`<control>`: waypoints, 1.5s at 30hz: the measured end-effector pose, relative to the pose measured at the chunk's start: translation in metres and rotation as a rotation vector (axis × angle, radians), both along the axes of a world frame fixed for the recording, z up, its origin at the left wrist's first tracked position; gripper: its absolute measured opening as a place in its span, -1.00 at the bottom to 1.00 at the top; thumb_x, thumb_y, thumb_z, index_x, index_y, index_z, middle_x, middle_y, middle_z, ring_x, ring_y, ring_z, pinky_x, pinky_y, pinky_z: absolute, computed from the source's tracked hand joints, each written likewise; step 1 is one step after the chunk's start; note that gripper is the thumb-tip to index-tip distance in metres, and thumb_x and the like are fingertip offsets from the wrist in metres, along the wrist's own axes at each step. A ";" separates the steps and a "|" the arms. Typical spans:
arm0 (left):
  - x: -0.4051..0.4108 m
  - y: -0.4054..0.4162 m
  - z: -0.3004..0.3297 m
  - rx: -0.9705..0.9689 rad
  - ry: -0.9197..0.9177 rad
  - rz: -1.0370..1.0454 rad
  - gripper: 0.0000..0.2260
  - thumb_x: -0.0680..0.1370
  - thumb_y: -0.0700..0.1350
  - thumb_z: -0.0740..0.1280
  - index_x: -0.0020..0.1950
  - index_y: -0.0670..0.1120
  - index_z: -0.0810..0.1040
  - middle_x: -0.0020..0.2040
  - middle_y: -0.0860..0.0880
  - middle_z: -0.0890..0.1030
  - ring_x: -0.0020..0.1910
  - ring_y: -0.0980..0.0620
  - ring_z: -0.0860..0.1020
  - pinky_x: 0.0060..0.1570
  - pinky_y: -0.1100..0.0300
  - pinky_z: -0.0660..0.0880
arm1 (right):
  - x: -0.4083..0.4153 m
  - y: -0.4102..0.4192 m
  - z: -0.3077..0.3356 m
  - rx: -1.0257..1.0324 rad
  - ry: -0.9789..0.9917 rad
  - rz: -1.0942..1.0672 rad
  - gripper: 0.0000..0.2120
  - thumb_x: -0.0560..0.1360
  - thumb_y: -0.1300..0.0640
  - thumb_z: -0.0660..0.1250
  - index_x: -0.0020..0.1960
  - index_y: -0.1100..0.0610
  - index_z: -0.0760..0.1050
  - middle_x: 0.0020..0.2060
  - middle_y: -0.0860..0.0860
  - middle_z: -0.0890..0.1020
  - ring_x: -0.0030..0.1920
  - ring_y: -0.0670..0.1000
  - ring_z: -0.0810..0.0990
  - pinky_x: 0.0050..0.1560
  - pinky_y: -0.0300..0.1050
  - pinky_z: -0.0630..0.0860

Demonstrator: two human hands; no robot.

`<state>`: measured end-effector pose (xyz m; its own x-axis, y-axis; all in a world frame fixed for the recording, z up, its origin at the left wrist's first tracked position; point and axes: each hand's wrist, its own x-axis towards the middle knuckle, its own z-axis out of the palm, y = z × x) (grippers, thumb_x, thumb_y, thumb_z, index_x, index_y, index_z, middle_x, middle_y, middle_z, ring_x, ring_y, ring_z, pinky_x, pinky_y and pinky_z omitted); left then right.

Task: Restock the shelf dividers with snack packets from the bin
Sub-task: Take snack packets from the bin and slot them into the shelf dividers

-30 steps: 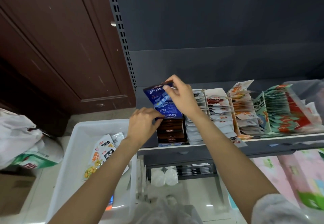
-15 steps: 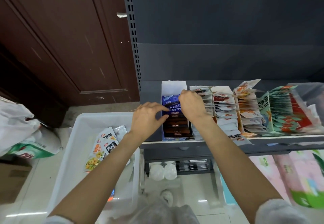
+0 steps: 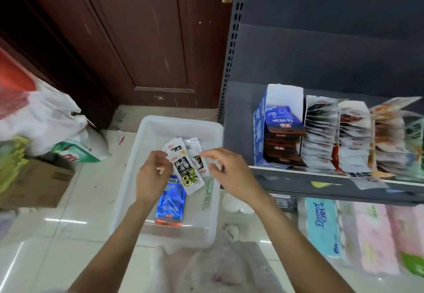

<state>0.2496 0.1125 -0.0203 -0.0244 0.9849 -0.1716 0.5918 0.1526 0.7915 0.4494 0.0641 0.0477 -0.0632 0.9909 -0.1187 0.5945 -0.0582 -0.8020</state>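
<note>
The light around me is soft and even, fairly bright over the pale floor tiles (image 3: 68, 219), which throw back small white patches of glare. The dark door (image 3: 128, 28) and the grey back panel of the shelf (image 3: 332, 47) soak up the light and look dim. Shadows are faint and blurred at the edges. The whole view is a little soft, and the packets at the right end of the shelf (image 3: 394, 132) are smeared with motion blur. Straight lines bow near the edges, the wide lens bending the shelf upright (image 3: 231, 47). My fingers (image 3: 206, 154) look slightly blurred too.
</note>
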 end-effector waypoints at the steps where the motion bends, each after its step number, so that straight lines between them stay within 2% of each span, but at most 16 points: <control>1: -0.013 -0.003 -0.017 -0.110 0.047 0.005 -0.80 0.49 -0.16 0.39 0.06 -0.04 0.44 -0.11 0.04 0.63 -0.11 0.05 0.63 -0.07 0.06 0.55 | -0.015 0.005 -0.021 -0.084 0.003 0.010 -0.69 0.53 0.26 0.26 0.25 0.09 0.51 0.16 -0.02 0.58 0.13 -0.08 0.54 0.06 -0.28 0.43; 4: -0.035 -0.011 -0.063 -0.372 0.237 -0.088 -0.60 0.47 -0.03 0.42 0.24 -0.10 0.40 0.13 -0.11 0.56 0.07 -0.13 0.57 0.04 0.07 0.46 | -0.051 0.021 -0.082 -0.306 -0.144 0.024 -0.59 0.54 0.24 0.24 0.38 0.14 0.38 0.31 0.08 0.45 0.28 0.06 0.46 0.25 -0.15 0.34; 7: -0.036 -0.016 -0.093 -0.483 0.443 -0.241 -0.34 0.46 0.11 0.41 0.40 -0.17 0.24 0.31 -0.19 0.37 0.25 -0.19 0.42 0.15 0.00 0.40 | -0.072 0.041 -0.127 -0.420 -0.277 -0.032 -0.53 0.54 0.18 0.26 0.43 0.16 0.29 0.36 0.13 0.37 0.32 0.12 0.38 0.32 -0.07 0.29; 9: -0.031 -0.018 -0.104 -0.524 0.550 -0.240 -0.24 0.43 0.16 0.42 0.43 -0.18 0.16 0.34 -0.20 0.29 0.28 -0.19 0.34 0.17 0.02 0.39 | -0.081 0.054 -0.150 -0.438 -0.358 -0.097 -0.53 0.55 0.13 0.26 0.43 0.16 0.27 0.35 0.13 0.36 0.31 0.14 0.36 0.29 0.01 0.34; 12: -0.022 -0.024 -0.118 -0.535 0.622 -0.202 -0.24 0.40 0.14 0.46 0.39 -0.15 0.15 0.31 -0.19 0.25 0.25 -0.17 0.30 0.13 0.07 0.41 | -0.089 0.071 -0.172 -0.400 -0.437 -0.141 -0.51 0.55 0.09 0.28 0.43 0.15 0.26 0.35 0.11 0.34 0.32 0.14 0.32 0.23 0.03 0.40; 18: -0.022 -0.025 -0.126 -0.579 0.502 -0.145 -0.27 0.40 -0.04 0.50 0.41 -0.09 0.12 0.33 -0.18 0.20 0.23 -0.20 0.33 0.06 -0.02 0.49 | -0.102 0.083 -0.191 -0.461 -0.523 -0.191 -0.25 0.42 0.05 0.46 0.46 0.04 0.12 0.30 0.15 0.34 0.22 0.20 0.40 0.05 0.05 0.46; 21: -0.035 -0.023 -0.125 -0.567 0.372 -0.140 -0.31 0.44 -0.19 0.44 0.43 -0.08 0.10 0.26 -0.20 0.29 0.16 -0.23 0.45 0.01 -0.02 0.47 | -0.104 0.081 -0.191 -0.493 -0.429 -0.324 -0.23 0.37 0.10 0.52 0.43 0.09 0.16 0.21 0.17 0.42 0.14 0.22 0.50 0.04 0.09 0.51; 24: -0.048 -0.020 -0.125 -0.553 0.254 -0.087 -0.41 0.47 -0.26 0.36 0.42 -0.14 0.16 0.18 -0.21 0.46 0.10 -0.25 0.52 -0.02 -0.01 0.42 | -0.103 0.076 -0.188 -0.467 -0.406 -0.406 -0.41 0.41 0.15 0.47 0.33 0.16 0.26 0.15 0.13 0.53 0.10 0.17 0.56 -0.04 0.04 0.51; 27: -0.058 -0.013 -0.120 -0.556 0.146 0.022 -0.57 0.45 -0.27 0.35 0.29 -0.17 0.32 0.10 -0.19 0.59 0.09 -0.23 0.55 0.00 0.05 0.42 | -0.100 0.072 -0.175 -0.434 -0.429 -0.466 -0.65 0.49 0.14 0.37 0.20 0.24 0.37 0.11 0.15 0.55 0.09 0.18 0.57 -0.05 -0.01 0.46; 31: -0.064 -0.006 -0.105 -0.668 0.180 -0.215 -0.75 0.56 -0.17 0.27 0.23 -0.17 0.48 0.14 -0.17 0.60 0.13 -0.17 0.54 0.03 0.10 0.43 | -0.098 0.067 -0.149 -0.313 -0.487 -0.489 -0.73 0.55 0.15 0.27 0.20 0.26 0.43 0.11 0.16 0.52 0.07 0.20 0.54 0.04 0.05 0.49; 33: -0.069 -0.007 -0.093 -0.647 0.060 -0.233 -0.80 0.58 -0.21 0.20 0.16 -0.15 0.51 0.12 -0.18 0.61 0.09 -0.17 0.56 -0.04 0.12 0.43 | -0.094 0.059 -0.131 -0.223 -0.472 -0.523 -0.73 0.54 0.15 0.27 0.19 0.25 0.45 0.09 0.16 0.52 0.03 0.18 0.55 0.00 0.02 0.49; 36: -0.077 -0.011 -0.070 -0.597 -0.286 -0.039 -0.79 0.58 -0.30 0.17 0.13 -0.07 0.46 0.12 -0.18 0.60 -0.01 -0.12 0.59 -0.10 0.14 0.47 | -0.084 0.039 -0.097 -0.137 -0.315 -0.654 -0.73 0.52 0.14 0.33 0.16 0.27 0.48 0.06 0.15 0.59 0.00 0.13 0.56 -0.12 -0.17 0.37; 38: -0.077 -0.010 -0.054 -0.578 -0.447 0.036 -0.73 0.58 -0.33 0.17 0.22 -0.06 0.40 0.12 -0.15 0.60 -0.01 -0.11 0.61 -0.07 0.06 0.54 | -0.080 0.024 -0.074 -0.128 0.003 -0.794 -0.78 0.49 0.17 0.37 0.11 0.21 0.51 0.01 0.10 0.64 -0.06 0.04 0.59 -0.13 -0.24 0.40; 41: -0.070 -0.005 -0.033 -0.552 -0.623 0.090 -0.56 0.56 -0.39 0.19 0.35 0.01 0.32 0.11 -0.06 0.60 -0.01 -0.09 0.63 -0.12 0.06 0.59 | -0.078 0.003 -0.046 -0.144 0.530 -0.955 -0.83 0.48 0.26 0.38 0.05 0.10 0.51 -0.06 -0.01 0.66 -0.13 -0.10 0.64 -0.13 -0.23 0.57; 43: -0.064 -0.001 -0.023 -0.538 -0.726 0.122 -0.53 0.54 -0.42 0.21 0.33 0.03 0.31 0.05 -0.02 0.61 -0.11 -0.01 0.65 -0.23 0.15 0.61 | -0.078 -0.006 -0.038 -0.150 0.667 -0.972 -0.81 0.48 0.28 0.37 0.06 0.10 0.51 -0.07 -0.03 0.67 -0.14 -0.13 0.66 -0.17 -0.25 0.58; 45: -0.057 0.002 -0.015 -0.528 -0.772 0.105 -0.50 0.52 -0.44 0.22 0.33 0.03 0.29 0.02 0.01 0.61 -0.17 0.04 0.65 -0.27 0.18 0.61 | -0.080 -0.009 -0.036 -0.176 0.726 -0.977 -0.79 0.47 0.29 0.38 0.08 0.10 0.52 -0.03 0.02 0.68 -0.05 -0.01 0.67 -0.04 -0.09 0.60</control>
<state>0.1925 0.1147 -0.0352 0.1983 0.7742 -0.6011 -0.1054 0.6266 0.7722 0.3697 0.0555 0.0114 0.5897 0.6328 -0.5019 -0.3401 -0.3691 -0.8649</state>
